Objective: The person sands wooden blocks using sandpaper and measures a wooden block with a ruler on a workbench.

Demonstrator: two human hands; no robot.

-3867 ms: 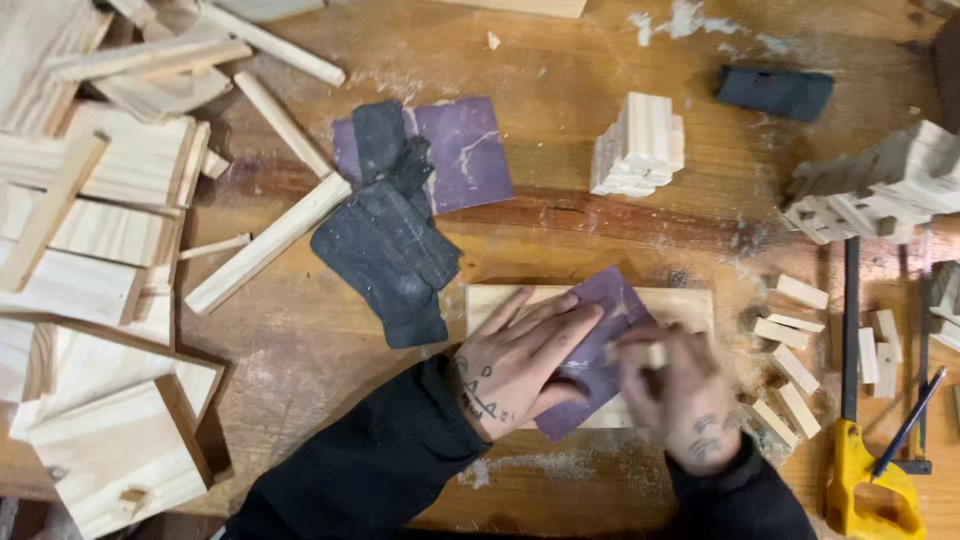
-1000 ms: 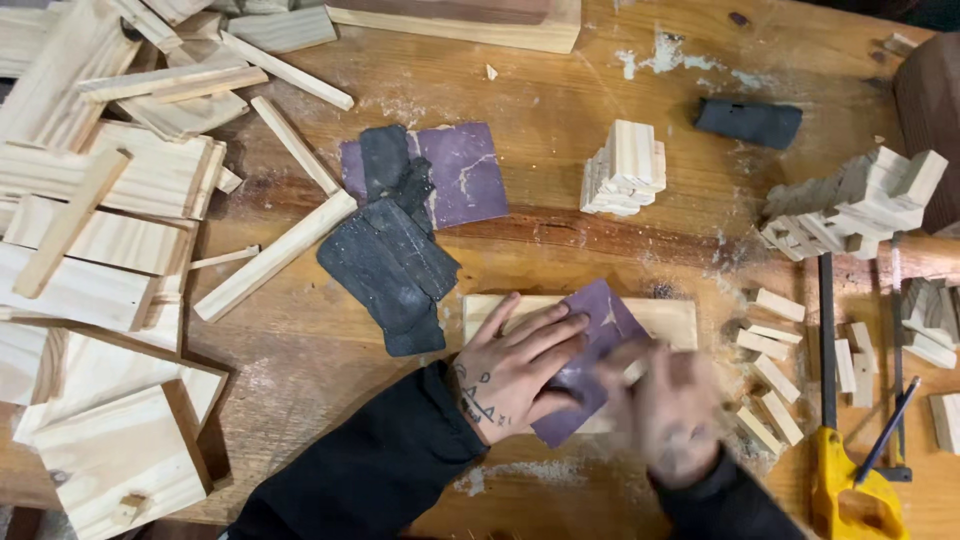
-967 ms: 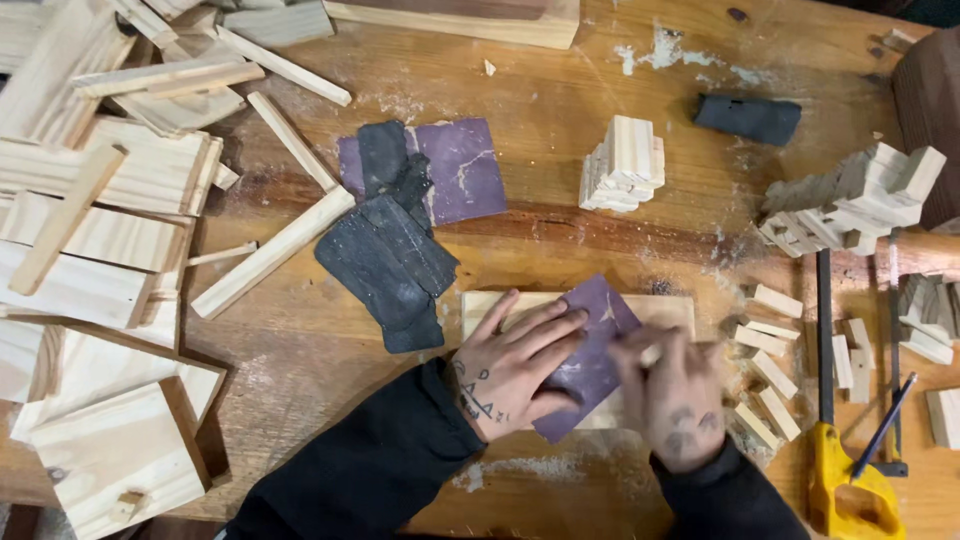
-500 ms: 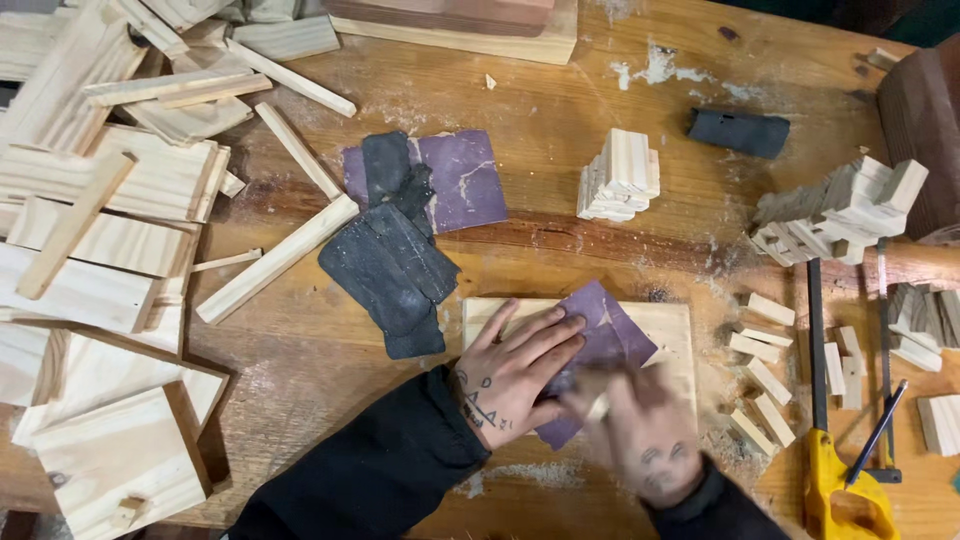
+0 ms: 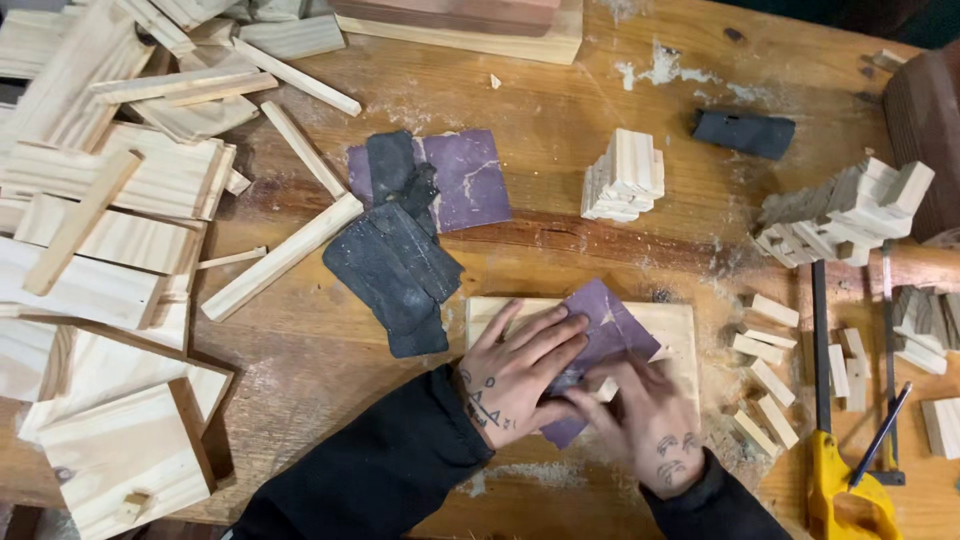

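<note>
Near the bench's front edge, the left hand (image 5: 520,375) lay flat, pinning the sandpaper (image 5: 600,330) to a board (image 5: 680,330). The right hand (image 5: 645,430) pinched a small block (image 5: 603,388) (light, stiff, probably best gripped by its sides) against the limp sheet.

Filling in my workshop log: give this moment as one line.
left hand: flat on purple sandpaper sheet | right hand: pressing small pale wood piece onto it | under: pale wooden board

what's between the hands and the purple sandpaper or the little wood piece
Nothing visible. The left hand lies flat on the purple sandpaper sheet, which rests on a pale wood board. The right hand grips a small wood piece directly against the sheet. The dark sandpaper scraps lie to the left, out of the way.
</note>
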